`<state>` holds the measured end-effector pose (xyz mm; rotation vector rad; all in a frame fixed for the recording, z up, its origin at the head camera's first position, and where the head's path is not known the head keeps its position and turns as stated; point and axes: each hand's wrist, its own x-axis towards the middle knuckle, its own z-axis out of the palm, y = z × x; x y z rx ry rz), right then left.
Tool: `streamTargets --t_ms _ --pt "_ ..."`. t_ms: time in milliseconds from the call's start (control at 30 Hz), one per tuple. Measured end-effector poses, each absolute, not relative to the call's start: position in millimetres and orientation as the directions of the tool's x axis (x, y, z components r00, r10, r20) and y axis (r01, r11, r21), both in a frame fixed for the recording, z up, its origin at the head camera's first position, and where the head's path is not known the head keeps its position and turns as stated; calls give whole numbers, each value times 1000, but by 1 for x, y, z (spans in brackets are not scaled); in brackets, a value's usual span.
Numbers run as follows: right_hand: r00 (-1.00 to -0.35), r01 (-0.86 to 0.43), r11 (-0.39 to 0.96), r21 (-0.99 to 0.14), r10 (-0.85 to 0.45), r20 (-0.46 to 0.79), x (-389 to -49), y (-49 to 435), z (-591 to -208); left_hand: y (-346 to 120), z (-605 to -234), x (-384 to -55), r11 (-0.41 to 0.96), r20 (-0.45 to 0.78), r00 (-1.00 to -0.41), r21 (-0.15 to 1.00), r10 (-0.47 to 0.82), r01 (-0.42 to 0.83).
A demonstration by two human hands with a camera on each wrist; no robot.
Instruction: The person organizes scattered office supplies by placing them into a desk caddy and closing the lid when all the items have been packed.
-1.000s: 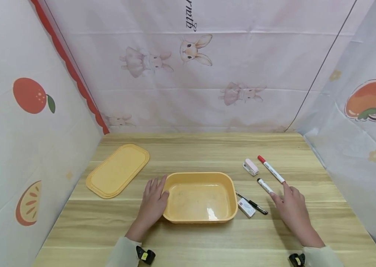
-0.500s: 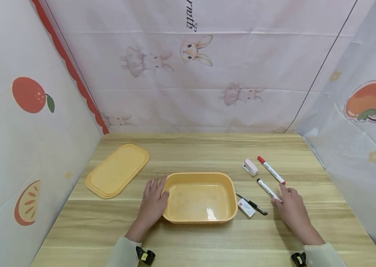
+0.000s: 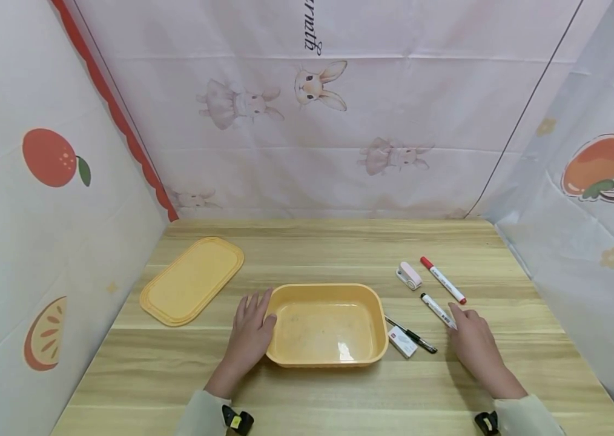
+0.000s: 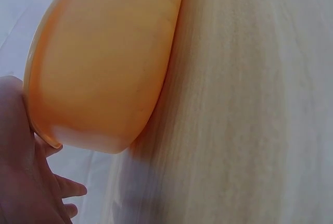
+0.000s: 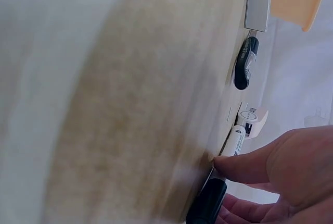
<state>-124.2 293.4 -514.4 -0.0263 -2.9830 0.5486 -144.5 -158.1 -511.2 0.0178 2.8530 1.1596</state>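
A yellow plastic box [image 3: 326,289], lidless, stands mid-table. My left hand [image 3: 251,327] holds its left rim, the thumb over the edge and the fingers outside; the left wrist view shows the box's outer wall [image 4: 104,67] beside that hand [image 4: 26,166]. On the right, my right hand [image 3: 475,340] pinches the near end of a black-capped white marker [image 3: 436,310] lying on the table. The right wrist view shows the thumb [image 5: 244,166] against its black cap [image 5: 207,203], fingers partly hidden behind. A red-capped marker [image 3: 443,280] lies just beyond.
A small pink stapler [image 3: 409,275] sits left of the red marker. Against the box's right side lie a black pen [image 3: 418,340] and a small white carton [image 3: 402,342]. The yellow lid [image 3: 192,281] lies at the back left. Printed cloth walls [image 3: 307,175] enclose the table.
My right hand's index finger has left the red marker's end and drawn in toward the black-capped marker, which the hand now pinches. The left hand and box have stayed put.
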Motion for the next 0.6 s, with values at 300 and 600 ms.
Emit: streamTargets --t_ms 300,600 --pt "-996 -8 942 -336 21 84 -123 293 -513 -158 -513 -145 718 -58 -998 695 28 -20" --pt "-996 10 933 -361 41 78 -123 292 -510 -158 -513 -144 713 -51 -998 701 27 -16"
